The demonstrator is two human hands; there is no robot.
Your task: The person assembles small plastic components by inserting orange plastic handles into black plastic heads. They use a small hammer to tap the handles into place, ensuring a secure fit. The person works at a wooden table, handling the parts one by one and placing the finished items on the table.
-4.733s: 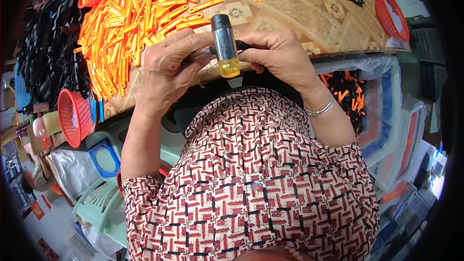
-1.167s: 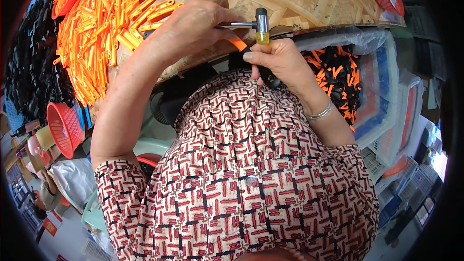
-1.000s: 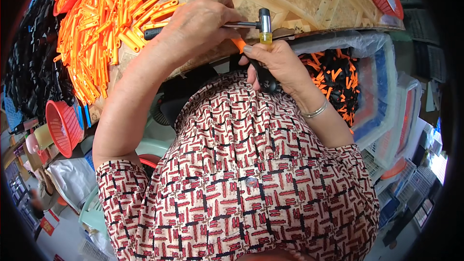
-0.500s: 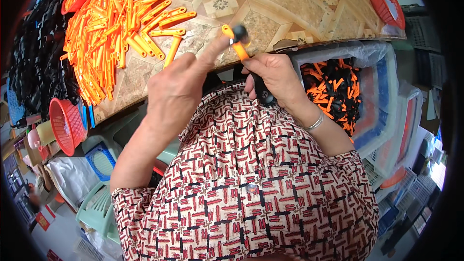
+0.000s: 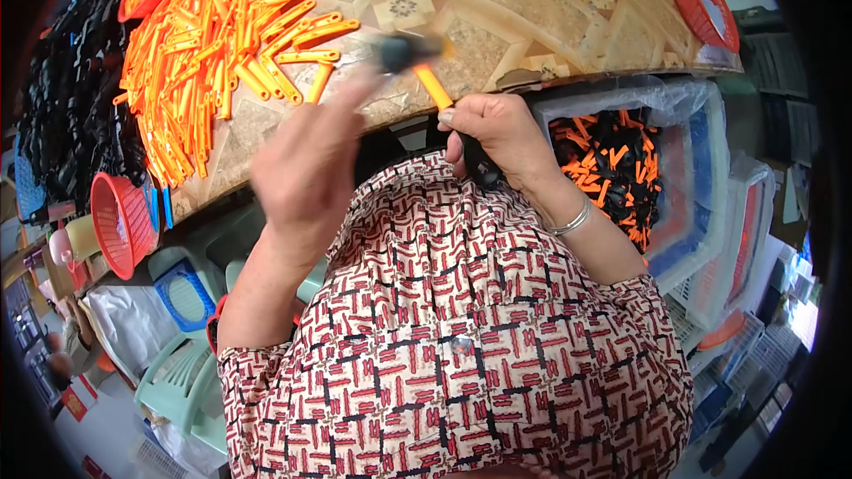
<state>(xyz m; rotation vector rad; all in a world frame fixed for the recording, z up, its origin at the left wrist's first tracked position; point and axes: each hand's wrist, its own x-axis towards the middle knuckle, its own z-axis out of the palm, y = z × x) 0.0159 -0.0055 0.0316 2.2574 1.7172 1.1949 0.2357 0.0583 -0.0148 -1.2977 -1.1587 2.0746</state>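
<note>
My right hand [image 5: 501,133] is closed on an orange plastic strip [image 5: 432,85] fitted into a black part [image 5: 479,170], holding it just below the table edge with the strip pointing up and left. My left hand [image 5: 306,168] is blurred by motion, to the left of the strip. It grips a small hammer whose dark, blurred head [image 5: 404,49] hangs just above the strip's upper end. The hammer's handle cannot be made out in the blur.
A big pile of orange strips [image 5: 231,18] covers the patterned table [image 5: 550,27], with black parts [image 5: 71,115] at far left. Red baskets sit at left [image 5: 120,222] and at top right [image 5: 706,4]. A clear bin [image 5: 692,213] of orange-and-black pieces stands at right; plastic stools [image 5: 186,372] at lower left.
My left hand has swung the hammer off the table edge and drawn back down and left. My right hand has dropped slightly, now with the orange strip sticking up from it.
</note>
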